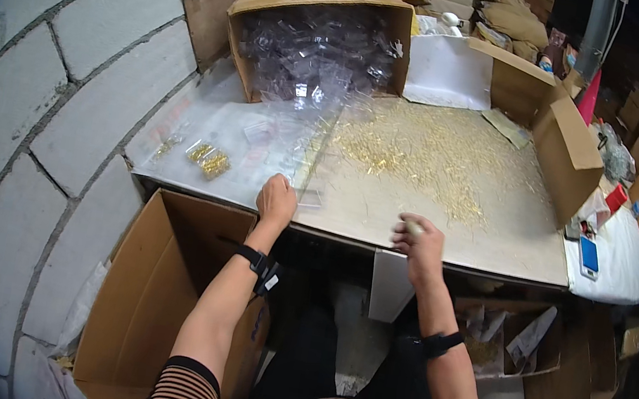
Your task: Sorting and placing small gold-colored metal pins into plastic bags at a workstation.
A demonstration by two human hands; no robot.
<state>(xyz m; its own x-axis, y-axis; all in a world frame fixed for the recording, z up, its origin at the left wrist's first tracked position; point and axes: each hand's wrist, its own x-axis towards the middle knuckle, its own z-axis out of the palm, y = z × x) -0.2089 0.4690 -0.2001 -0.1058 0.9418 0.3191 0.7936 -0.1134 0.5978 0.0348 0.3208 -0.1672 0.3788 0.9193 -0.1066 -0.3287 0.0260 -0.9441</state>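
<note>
My left hand (pixel 278 200) is closed at the table's front edge, with a small clear plastic bag (pixel 310 196) at its fingers. To the right, my right hand (pixel 418 247) hovers over the front edge, slightly blurred. Its fingers are curled, and what they hold, if anything, I cannot make out. Beyond it, many thin gold-coloured metal pieces (pixel 381 155) lie scattered across the tabletop (pixel 366 219). A clear bag filled with gold pieces (pixel 209 159) rests left of my left hand, near a smaller clear packet (pixel 166 146).
A cardboard box (pixel 235 44) on its side spills clear plastic bags (pixel 317 57) at the back. Cardboard flaps (pixel 569 155) border the right. A blue-screened device (pixel 589 256) lies at far right. Below stand an open carton (pixel 129 295) and a smaller box (pixel 545 360). A block wall (pixel 108 57) rises left.
</note>
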